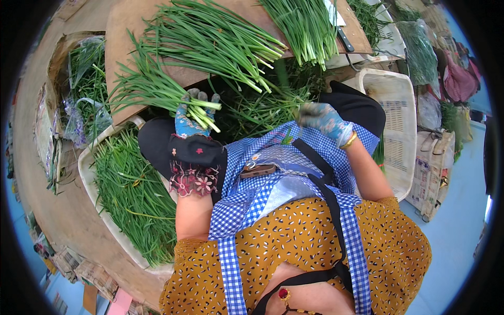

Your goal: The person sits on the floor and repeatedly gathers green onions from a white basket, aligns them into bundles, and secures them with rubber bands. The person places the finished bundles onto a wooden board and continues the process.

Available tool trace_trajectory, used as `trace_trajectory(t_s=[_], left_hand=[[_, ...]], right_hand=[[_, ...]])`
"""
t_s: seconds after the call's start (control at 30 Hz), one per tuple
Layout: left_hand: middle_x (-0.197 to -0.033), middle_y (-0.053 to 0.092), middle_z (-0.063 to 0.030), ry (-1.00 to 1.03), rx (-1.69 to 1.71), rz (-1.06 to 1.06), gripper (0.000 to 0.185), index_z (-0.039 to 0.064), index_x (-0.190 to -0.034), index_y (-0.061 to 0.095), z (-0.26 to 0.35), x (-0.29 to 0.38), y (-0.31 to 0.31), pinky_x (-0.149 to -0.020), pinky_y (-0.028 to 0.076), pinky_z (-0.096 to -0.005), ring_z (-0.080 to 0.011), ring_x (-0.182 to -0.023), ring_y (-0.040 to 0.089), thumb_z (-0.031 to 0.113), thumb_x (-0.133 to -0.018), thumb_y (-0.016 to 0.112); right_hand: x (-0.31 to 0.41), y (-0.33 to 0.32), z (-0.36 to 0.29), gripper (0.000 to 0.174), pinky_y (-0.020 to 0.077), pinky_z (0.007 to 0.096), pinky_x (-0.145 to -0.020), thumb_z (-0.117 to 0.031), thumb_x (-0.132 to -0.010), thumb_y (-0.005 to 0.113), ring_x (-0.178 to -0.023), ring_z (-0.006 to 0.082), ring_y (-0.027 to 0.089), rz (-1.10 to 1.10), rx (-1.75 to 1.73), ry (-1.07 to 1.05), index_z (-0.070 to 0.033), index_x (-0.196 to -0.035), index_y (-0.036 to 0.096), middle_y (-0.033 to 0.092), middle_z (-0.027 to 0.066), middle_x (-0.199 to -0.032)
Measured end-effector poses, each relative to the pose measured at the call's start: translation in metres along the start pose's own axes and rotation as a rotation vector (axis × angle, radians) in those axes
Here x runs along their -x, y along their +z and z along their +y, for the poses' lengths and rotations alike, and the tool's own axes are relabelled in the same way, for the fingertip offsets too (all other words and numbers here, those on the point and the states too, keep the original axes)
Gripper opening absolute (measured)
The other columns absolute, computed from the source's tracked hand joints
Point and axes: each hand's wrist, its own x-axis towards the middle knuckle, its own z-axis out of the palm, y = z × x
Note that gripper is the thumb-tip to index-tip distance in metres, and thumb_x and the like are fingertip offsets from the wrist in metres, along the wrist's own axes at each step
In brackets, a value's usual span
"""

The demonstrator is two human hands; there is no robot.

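Note:
My left hand (193, 116), in a blue patterned glove with grey fingers, is closed around a small bunch of garlic chives (151, 84). The pale cut ends point right past my fingers, and the leaves spread over the edge of a wooden board (122, 23). My gloved right hand (325, 120) is over my lap with blurred fingertips beside loose chive trimmings (262, 112). Whether a strand is between those fingers is unclear. A large chive pile (212, 43) lies on the board, with another chive bunch (303, 29) to its right.
A black-handled knife (345, 39) lies at the board's right end. At my left stands a white crate (88, 169) full of chives (136, 197); another white plastic basket (393, 118) is at my right. A sack of greens (59, 59) stands further left. A phone (258, 171) rests on my checked apron.

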Motion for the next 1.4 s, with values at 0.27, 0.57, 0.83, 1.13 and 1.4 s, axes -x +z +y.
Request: trace_trajectory(t_s=[0.27,0.57,0.83,1.13,1.4], left_hand=[[-0.072,0.055,-0.0038,-0.032,-0.131,0.106,0.057,-0.003,-0.109,0.049,-0.009,0.001,0.014,-0.083,0.043,-0.0427,-0.0194,-0.062,0.054,0.050,-0.087,0.046],[-0.086,0.055,-0.0058,-0.132,-0.432,0.138,0.031,0.001,-0.114,0.050,-0.020,0.006,0.021,-0.074,0.047,-0.0410,-0.0173,-0.064,0.054,0.010,-0.084,0.053],[-0.100,0.060,-0.0098,-0.346,-0.598,0.064,0.029,0.003,-0.117,0.053,-0.039,-0.004,0.040,-0.071,0.052,-0.0337,-0.0218,-0.083,0.060,0.012,-0.089,0.051],[-0.106,0.059,-0.0062,-0.191,-0.640,0.076,0.032,0.003,-0.117,0.052,-0.030,-0.011,0.029,-0.076,0.051,-0.0335,-0.0206,-0.093,0.058,0.013,-0.087,0.053],[-0.098,0.062,-0.0056,-0.076,-0.519,0.065,0.028,0.003,-0.110,0.058,-0.028,-0.007,0.017,-0.075,0.052,-0.0340,-0.0195,-0.089,0.059,0.008,-0.082,0.059]], right_hand=[[-0.045,0.015,-0.031,0.016,0.0480,0.0343,-0.059,-0.028,-0.083,0.057,-0.070,0.0265,0.062,0.538,0.599,-0.246,-0.013,-0.085,0.061,0.063,0.0079,-0.079],[-0.096,0.054,-0.045,0.021,0.0478,0.0369,-0.067,-0.021,-0.068,0.070,-0.073,0.0267,0.061,0.815,0.130,-0.359,-0.009,-0.085,0.065,0.063,0.0091,-0.079],[-0.067,0.059,-0.081,0.021,0.0466,0.0376,-0.066,-0.015,-0.060,0.067,-0.072,0.0238,0.059,0.803,0.688,-0.953,-0.012,-0.080,0.060,0.060,0.0036,-0.075],[-0.042,0.047,-0.062,0.019,0.0472,0.0366,-0.071,-0.005,-0.063,0.068,-0.075,0.0247,0.059,0.703,0.042,-0.719,-0.009,-0.080,0.060,0.061,0.0075,-0.082],[0.011,-0.008,0.009,0.008,0.0488,0.0309,-0.063,-0.012,-0.077,0.063,-0.073,0.0229,0.061,0.229,0.743,-0.031,-0.010,-0.084,0.064,0.061,0.0081,-0.081]])
